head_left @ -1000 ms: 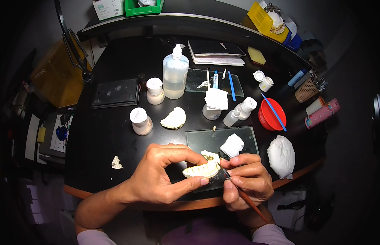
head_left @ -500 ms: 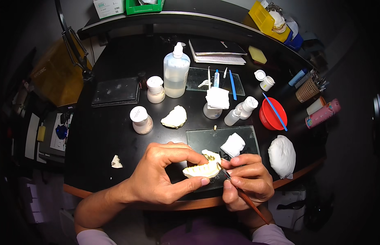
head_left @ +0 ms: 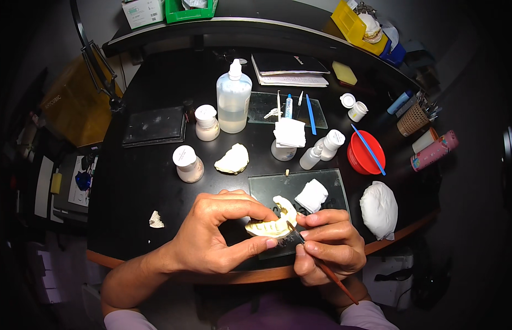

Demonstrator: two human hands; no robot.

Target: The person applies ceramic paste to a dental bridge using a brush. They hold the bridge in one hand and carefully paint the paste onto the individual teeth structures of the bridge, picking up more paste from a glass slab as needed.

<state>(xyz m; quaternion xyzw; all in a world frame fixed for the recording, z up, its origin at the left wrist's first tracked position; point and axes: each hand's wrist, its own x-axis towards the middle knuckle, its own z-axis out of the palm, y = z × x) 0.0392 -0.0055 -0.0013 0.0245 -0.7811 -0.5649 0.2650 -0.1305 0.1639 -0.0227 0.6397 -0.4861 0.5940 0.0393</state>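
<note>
A pale yellow dental cast (head_left: 262, 227), shaped like a curved arch with a row of teeth, is pinched between the thumb and fingers of my left hand (head_left: 218, 231). My right hand (head_left: 334, 242) grips a slim brush (head_left: 328, 270) with a reddish-brown handle like a pen. The brush's dark tip meets the cast's right side, near the bend of the arch; its exact contact is too small to make out. Both hands hover over the near part of a glass slab (head_left: 336, 184). On that slab, just beyond my right hand, lies a folded white tissue (head_left: 312, 196).
Beyond stand powder jars (head_left: 188, 165), a large clear bottle (head_left: 234, 102), small bottles (head_left: 311, 158) and a second cast piece (head_left: 232, 159). Rightward are a red bowl (head_left: 358, 165) with a blue stick across it and a white bag (head_left: 379, 212). A plaster fragment (head_left: 156, 219) lies left.
The cast has been tilted a little in my left hand, so its far arm shows more. My right hand and the brush have shifted slightly left. The whole view has moved a bit.
</note>
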